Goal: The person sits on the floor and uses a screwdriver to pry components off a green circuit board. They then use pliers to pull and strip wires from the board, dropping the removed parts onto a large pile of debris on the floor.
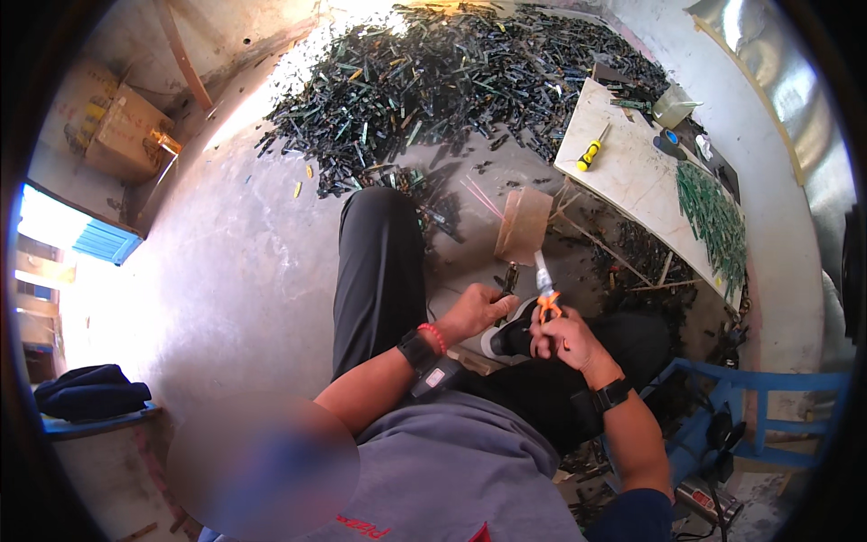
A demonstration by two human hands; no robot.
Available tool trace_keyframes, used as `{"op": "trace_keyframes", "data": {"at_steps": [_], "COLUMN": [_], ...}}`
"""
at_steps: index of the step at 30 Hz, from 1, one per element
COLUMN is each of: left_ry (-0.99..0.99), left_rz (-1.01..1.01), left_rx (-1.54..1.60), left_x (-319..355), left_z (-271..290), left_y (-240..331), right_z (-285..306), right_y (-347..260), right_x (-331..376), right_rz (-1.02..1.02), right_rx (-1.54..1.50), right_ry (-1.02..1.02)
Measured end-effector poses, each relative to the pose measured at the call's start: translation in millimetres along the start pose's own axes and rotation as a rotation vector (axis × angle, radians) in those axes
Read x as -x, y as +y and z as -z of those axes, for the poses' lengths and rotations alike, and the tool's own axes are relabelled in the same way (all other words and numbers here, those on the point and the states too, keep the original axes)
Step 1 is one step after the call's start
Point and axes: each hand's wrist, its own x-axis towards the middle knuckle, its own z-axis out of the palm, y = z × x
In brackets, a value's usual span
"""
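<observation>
My left hand [472,312] is closed, pinching a small dark strip [510,278] between thumb and fingers. The strip resembles the pieces in the pile. To its right, my right hand [573,341] wraps round an orange-handled hand tool [547,307] with a long silver tip, which points away from me. The exact kind of tool is too blurred to tell. Just beyond both hands stands a brown cardboard piece or box [524,223]. Below the hands, my black and white shoe [512,336] shows between my legs.
A large pile of dark strips [452,81] covers the far floor. At right, a pale low board [623,158] bears a yellow screwdriver [591,152], a blue-and-black roll [668,142] and many green strips [713,217]. A blue metal frame [768,411] stands at lower right; a carton [131,131] sits far left.
</observation>
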Motion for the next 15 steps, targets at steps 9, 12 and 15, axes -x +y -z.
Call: {"op": "trace_keyframes", "data": {"at_steps": [9, 12, 15], "left_ry": [0.092, 0.112, 0.147], "left_rz": [-0.021, -0.034, -0.016], "left_rx": [-0.059, -0.098, -0.121], "left_x": [-2.6, -6.7, -6.7], "left_z": [-5.0, -9.0, -10.2], "left_y": [-5.4, -14.6, -13.1], "right_z": [-11.6, -13.4, -14.7], "right_y": [6.0, 12.1, 14.5], "right_x": [1.1, 0.0, -1.1], "right_rz": [0.186, 0.264, 0.212], "right_rx": [1.325, 1.44, 1.514], "right_ry": [0.525, 0.563, 0.583]}}
